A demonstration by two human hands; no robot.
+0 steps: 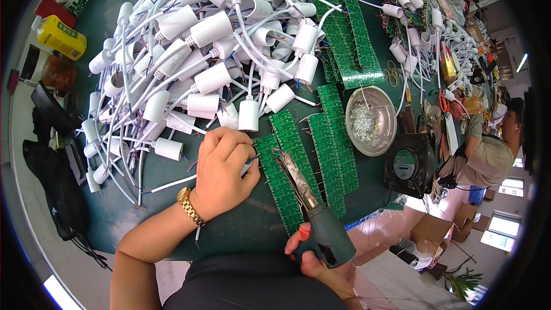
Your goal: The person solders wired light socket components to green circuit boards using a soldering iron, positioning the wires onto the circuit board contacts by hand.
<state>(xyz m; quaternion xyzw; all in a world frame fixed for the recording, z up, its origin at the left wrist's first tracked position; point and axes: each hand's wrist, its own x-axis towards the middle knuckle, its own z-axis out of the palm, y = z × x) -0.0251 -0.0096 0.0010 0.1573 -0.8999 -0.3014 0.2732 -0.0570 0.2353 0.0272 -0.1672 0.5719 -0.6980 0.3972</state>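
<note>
My left hand (227, 166), with a gold watch (190, 206) on its wrist, is closed in a pinch at the left edge of a green circuit board (276, 181). Between its fingertips is the end of a white cable (174, 184), whose thin wires touch or nearly touch the board. My right hand (313, 255) grips a dark green soldering gun (330, 232) with a red trigger. Its tip points up and left, over the same board, close to my left fingertips. Further board strips (330, 149) lie alongside, to the right.
A large heap of white lamp sockets with cables (201, 51) covers the table beyond my left hand. To the right stand a metal bowl (372, 120) with solder scraps and a black fan (408, 165). A yellow bottle (62, 37) is far left. Another person (482, 155) sits at right.
</note>
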